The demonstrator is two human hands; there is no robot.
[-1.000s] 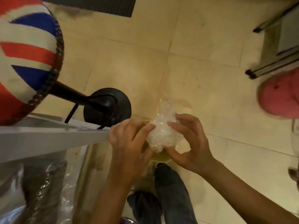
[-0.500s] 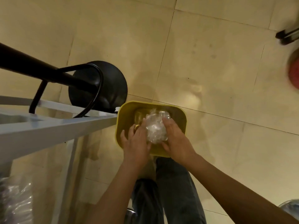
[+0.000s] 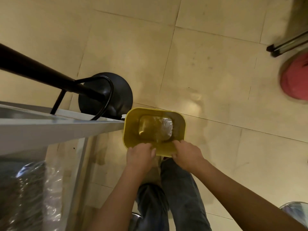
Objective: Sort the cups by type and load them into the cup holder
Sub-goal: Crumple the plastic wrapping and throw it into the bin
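Note:
A yellow plastic bin point(image 3: 180, 125) stands on the tiled floor just in front of my legs. A crumpled wad of clear plastic wrap point(image 3: 167, 128) lies at its bottom, on the right side. My left hand point(image 3: 140, 155) hovers at the bin's near rim, fingers curled and holding nothing. Beside it, my right hand point(image 3: 187, 155) rests over the same rim, also with nothing in it. No cups or cup holder are in view.
A grey metal table edge point(image 3: 63, 129) runs in from the left, touching the bin's corner. Under it lies plastic-wrapped stock point(image 3: 28, 194). A black stool base point(image 3: 116, 92) sits behind the bin. A pink round object point(image 3: 296, 79) and chair legs point(image 3: 286, 45) are at right.
The wad of plastic wrap left both hands and now lies at the bottom of the yellow bin. Both hands pulled back to the bin's near rim.

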